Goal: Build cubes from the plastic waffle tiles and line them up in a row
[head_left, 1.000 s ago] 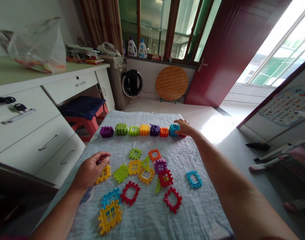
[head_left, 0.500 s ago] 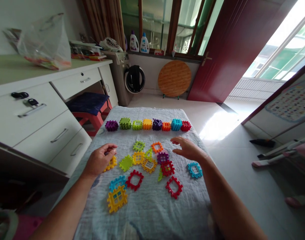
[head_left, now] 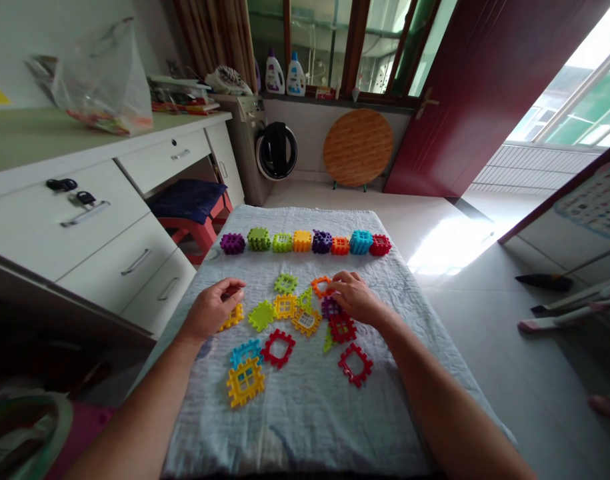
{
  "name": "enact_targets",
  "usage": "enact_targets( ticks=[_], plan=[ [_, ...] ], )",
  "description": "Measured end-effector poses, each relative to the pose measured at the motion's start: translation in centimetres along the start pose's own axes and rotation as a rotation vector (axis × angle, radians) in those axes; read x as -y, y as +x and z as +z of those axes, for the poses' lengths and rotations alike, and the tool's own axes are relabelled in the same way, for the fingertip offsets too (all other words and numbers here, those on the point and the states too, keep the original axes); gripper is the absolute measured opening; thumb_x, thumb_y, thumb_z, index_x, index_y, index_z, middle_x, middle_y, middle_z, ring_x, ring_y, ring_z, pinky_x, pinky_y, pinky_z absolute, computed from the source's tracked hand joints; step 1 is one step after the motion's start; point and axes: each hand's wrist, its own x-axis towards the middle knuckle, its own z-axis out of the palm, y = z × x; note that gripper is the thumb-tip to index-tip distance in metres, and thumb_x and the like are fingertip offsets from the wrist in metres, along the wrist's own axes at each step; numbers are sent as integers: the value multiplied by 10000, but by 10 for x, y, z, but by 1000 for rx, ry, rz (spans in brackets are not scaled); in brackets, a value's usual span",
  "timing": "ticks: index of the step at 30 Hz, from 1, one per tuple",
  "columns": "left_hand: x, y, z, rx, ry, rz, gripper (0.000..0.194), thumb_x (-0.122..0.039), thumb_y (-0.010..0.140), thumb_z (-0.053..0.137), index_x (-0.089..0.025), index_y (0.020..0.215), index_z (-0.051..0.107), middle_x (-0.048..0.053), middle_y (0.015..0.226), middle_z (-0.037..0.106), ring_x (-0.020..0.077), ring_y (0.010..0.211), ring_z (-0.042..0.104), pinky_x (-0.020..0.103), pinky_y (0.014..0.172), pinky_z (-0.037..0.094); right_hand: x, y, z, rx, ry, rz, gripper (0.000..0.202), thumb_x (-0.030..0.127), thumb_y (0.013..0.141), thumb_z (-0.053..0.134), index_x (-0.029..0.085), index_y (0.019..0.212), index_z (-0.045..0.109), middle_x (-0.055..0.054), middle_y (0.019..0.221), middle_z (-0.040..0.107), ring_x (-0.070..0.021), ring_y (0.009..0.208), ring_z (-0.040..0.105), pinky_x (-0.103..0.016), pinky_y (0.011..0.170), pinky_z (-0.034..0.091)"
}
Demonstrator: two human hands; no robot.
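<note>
My left hand [head_left: 215, 308] hovers over a yellow window tile [head_left: 233, 316] at the left, fingers loosely curled, with nothing showing in them; it partly hides that tile. At the back right of the loose tiles, my right hand [head_left: 355, 297] has its fingertips closed on the edge of an orange frame tile [head_left: 319, 287]. Just below that hand lie a purple tile [head_left: 329, 307] and a red window tile [head_left: 343, 328]. Between the hands are a green frame tile [head_left: 285, 283], a solid green tile [head_left: 261, 315], yellow tiles [head_left: 285, 307] and a small green triangle [head_left: 305, 300].
A row of several coloured cubes [head_left: 302, 241] spans the cloth-covered table [head_left: 305, 427] behind the loose tiles. Nearer me lie red frames [head_left: 355, 365], a blue tile [head_left: 245, 351] and a yellow tile [head_left: 245, 382]. A drawer desk [head_left: 99, 233] and a stool [head_left: 189, 203] stand left.
My right hand has moved left and down onto the orange frame tile. The blue tile at the right is now hidden behind my right forearm. My left hand keeps its place and pose.
</note>
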Motion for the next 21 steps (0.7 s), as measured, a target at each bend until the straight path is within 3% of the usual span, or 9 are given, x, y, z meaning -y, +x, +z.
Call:
enact_targets(
  ticks=[8,15,21],
  plan=[
    [2,-2,2,141,33,109,396,-405,742,614,-165,1056,641,92,1022,670,222,958,635,364,897,506,-12,-3,2,-102,-97,168,241,219,914,432,202,932,672,-76,932,574,-195,924,513,-299,874,375],
    [1,-2,3,94,109,171,336,-337,725,614,-180,1019,659,65,945,675,204,892,637,344,882,501,-13,-5,4,-108,-155,222,224,293,909,443,206,879,648,-73,880,566,-200,874,522,-298,831,379],
    [2,-2,5,-52,62,81,293,-369,762,554,-176,958,655,55,903,680,209,870,633,348,859,492,-15,-5,8,-167,-112,190,261,454,847,551,210,889,634,-72,952,557,-210,915,520,-311,853,394]
  ],
)
